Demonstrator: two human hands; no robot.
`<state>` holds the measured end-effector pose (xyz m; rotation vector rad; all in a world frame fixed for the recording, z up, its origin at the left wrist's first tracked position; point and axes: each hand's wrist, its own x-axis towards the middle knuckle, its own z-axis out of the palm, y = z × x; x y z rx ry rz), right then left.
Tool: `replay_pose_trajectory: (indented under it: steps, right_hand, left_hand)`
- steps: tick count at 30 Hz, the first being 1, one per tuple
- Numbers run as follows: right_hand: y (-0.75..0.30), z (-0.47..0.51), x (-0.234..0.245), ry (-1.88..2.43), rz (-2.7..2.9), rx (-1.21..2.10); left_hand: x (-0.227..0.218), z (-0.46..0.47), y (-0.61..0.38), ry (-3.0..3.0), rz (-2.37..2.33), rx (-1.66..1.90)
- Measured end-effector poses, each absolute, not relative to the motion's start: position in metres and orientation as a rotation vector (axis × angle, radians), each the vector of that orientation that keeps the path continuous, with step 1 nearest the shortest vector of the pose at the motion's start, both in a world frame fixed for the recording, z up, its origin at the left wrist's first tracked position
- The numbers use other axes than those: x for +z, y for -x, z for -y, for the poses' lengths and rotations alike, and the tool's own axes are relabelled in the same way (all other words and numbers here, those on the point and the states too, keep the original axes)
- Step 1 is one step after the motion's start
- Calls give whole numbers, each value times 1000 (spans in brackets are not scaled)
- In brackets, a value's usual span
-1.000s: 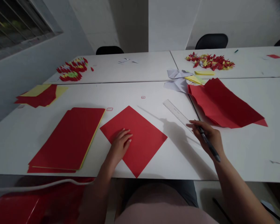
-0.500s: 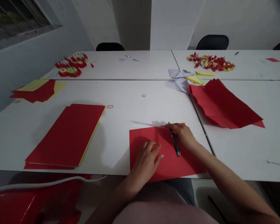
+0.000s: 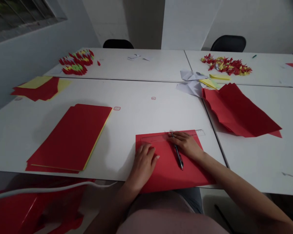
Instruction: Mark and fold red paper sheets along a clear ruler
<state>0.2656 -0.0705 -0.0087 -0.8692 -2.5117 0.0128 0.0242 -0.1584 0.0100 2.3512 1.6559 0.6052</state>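
A red sheet of paper (image 3: 168,177) lies at the table's front edge. Across its top stretches a clear ruler (image 3: 199,132), whose right end sticks out past the paper. My right hand (image 3: 187,145) grips a dark pen (image 3: 178,157) between its fingers, the pen pointing back toward me, and its fingertips rest by the ruler. On the left part of the sheet lies my left hand (image 3: 143,164), its slightly bent fingers apart and holding nothing, just below the ruler's left end.
To the left is a stack of red paper (image 3: 70,139) with yellow edges showing. Crumpled red sheets (image 3: 244,112) lie at right, beside white folded papers (image 3: 191,86). Small folded pieces (image 3: 228,66) are heaped farther back, with another group (image 3: 75,63) at far left.
The ruler, tilted up off the paper before, now lies flat across the sheet's top. My right hand has shifted slightly left and down; my left hand has moved left.
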Motion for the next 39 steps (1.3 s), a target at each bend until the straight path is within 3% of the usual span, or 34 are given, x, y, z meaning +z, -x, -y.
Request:
replay_pose_trajectory:
  steps: [39]
  right_hand:
    - [-250,68,-20,932,2339,219]
  left_hand:
    - [-14,140,-26,-2318,-1907,728]
